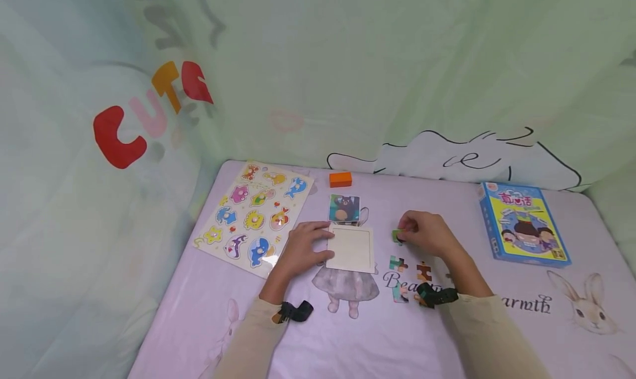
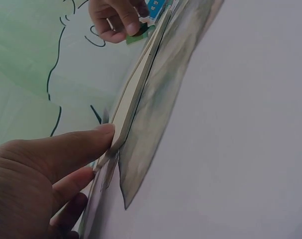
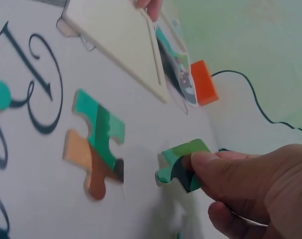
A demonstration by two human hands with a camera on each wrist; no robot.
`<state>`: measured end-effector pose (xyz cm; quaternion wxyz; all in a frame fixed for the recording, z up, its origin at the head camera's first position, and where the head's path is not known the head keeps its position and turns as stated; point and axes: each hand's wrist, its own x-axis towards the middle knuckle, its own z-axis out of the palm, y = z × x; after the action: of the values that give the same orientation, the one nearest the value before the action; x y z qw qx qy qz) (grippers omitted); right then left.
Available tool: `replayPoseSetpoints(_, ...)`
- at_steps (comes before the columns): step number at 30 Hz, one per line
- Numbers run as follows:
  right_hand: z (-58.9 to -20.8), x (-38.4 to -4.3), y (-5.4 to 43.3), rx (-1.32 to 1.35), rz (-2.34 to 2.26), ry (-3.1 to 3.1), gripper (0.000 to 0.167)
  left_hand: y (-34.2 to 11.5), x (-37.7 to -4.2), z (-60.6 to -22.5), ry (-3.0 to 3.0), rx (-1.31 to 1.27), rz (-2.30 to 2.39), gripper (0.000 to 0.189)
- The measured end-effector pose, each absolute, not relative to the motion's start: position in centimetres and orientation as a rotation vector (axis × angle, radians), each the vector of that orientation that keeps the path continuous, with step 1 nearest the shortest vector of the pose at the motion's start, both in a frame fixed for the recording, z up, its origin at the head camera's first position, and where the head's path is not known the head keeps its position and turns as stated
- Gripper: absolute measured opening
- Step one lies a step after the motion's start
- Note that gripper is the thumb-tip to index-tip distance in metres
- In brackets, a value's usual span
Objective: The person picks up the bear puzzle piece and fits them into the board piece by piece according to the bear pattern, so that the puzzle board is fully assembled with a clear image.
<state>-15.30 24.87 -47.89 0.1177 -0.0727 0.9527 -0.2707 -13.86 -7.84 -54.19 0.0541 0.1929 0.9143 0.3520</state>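
My right hand (image 1: 428, 232) pinches a green and black jigsaw piece (image 3: 183, 167) between thumb and fingers, tilted close over the sheet. With spread fingers, my left hand (image 1: 304, 246) rests at the left edge of a cream square puzzle tray (image 1: 351, 249), thumb and forefinger touching it. Inside its raised border the tray shows a plain surface. Several loose jigsaw pieces lie right of it, among them a teal and brown piece (image 3: 98, 142) and a brown piece (image 1: 423, 270). Some are partly hidden under the right wrist strap. Behind the tray lies a bear picture card (image 1: 344, 208).
A sea-animal peg board (image 1: 272, 204) lies at the left. An orange block (image 1: 340, 179) stands behind the picture card. At the right is a blue and yellow box (image 1: 524, 224). A printed fabric curtain (image 1: 318, 80) hangs behind and beside the table.
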Motion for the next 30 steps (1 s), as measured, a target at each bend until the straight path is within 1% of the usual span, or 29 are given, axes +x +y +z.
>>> replayPoseSetpoints(4, -47.7, -15.3, 24.3, -0.211, -0.869, 2.78, 0.009, -7.8, -13.9, -54.1, 2.779, 0.583, 1.069, 0.042)
replayPoseSetpoints(14, -48.5, -15.2, 21.2, -0.111, -1.127, 2.754, 0.015, -7.8, -13.9, -54.0, 2.788, 0.597, 1.057, 0.041)
replayPoseSetpoints(21, -49.5, -15.2, 18.8, -0.106, -1.198, 2.697, 0.014, -7.8, -13.8, -53.8, 2.787, 0.622, 1.068, 0.041)
replayPoseSetpoints(30, -49.7, -15.2, 16.4, -0.024, -1.286, 2.593, 0.025, -7.9, -13.9, -54.0, 2.79, 0.611, 1.028, 0.041)
